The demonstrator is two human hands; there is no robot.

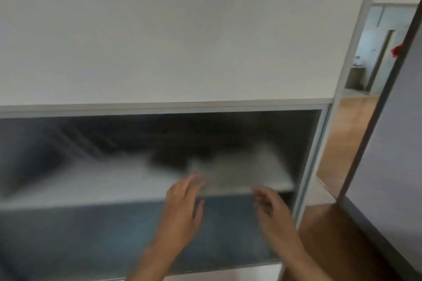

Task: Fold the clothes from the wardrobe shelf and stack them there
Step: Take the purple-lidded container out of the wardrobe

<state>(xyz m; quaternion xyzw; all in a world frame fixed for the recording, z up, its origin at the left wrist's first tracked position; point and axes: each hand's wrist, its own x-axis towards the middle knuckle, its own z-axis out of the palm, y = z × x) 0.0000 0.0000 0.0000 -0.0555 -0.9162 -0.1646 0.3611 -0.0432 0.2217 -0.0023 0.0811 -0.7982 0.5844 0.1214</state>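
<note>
The picture is blurred by motion. A pale grey garment lies on the right part of the white wardrobe shelf, with a dark garment behind it and to its left. My left hand reaches up with fingers spread, its tips at the pale garment's front left edge. My right hand is raised just below the shelf's front edge, under the garment's right side, fingers loosely curled. Neither hand visibly grips anything.
A white closed panel fills the view above the shelf opening. The wardrobe's right frame stands beside my right hand. A dark compartment lies below the shelf. An open door and wooden floor are at right.
</note>
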